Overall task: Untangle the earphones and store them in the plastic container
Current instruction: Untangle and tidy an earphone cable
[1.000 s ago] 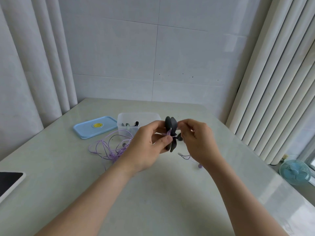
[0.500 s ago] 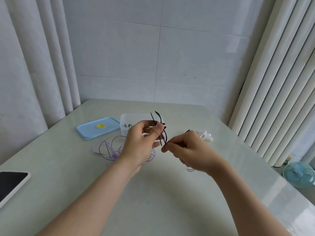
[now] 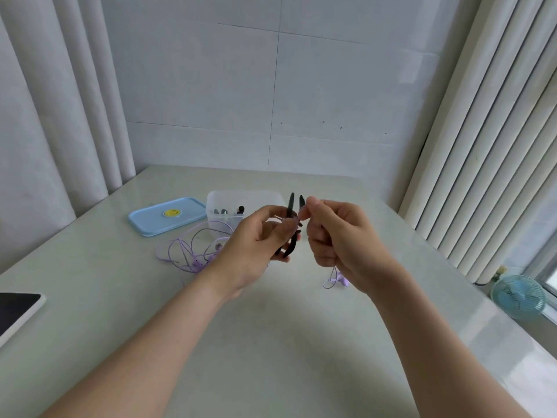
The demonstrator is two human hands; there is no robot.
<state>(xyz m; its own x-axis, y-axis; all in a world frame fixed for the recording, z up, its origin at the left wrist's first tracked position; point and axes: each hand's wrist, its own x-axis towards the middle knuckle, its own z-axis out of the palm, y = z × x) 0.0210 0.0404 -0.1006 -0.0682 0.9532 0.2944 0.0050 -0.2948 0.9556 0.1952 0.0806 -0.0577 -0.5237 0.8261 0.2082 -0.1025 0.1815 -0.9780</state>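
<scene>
- Untangling step: at frame centre, left hand (image 3: 256, 236) and right hand (image 3: 337, 236) each pinch the black earphones (image 3: 291, 203).
- The plastic container (image 3: 241, 197) stands just behind them, and the purple earphones (image 3: 193, 248) lie tangled centre-left.
- The next move probably calls for gently parting the strands.

Both hands are held above the bench (image 3: 271, 342). The left hand (image 3: 256, 236) pinches black earphones (image 3: 291, 203), and the right hand (image 3: 340, 236) pinches one upper tip. Behind them stands a clear container (image 3: 262, 198) with small dark bits inside, with a blue lid (image 3: 150, 220) just left of it. Purple earphones (image 3: 197, 266) lie tangled on the bench near the lid
</scene>
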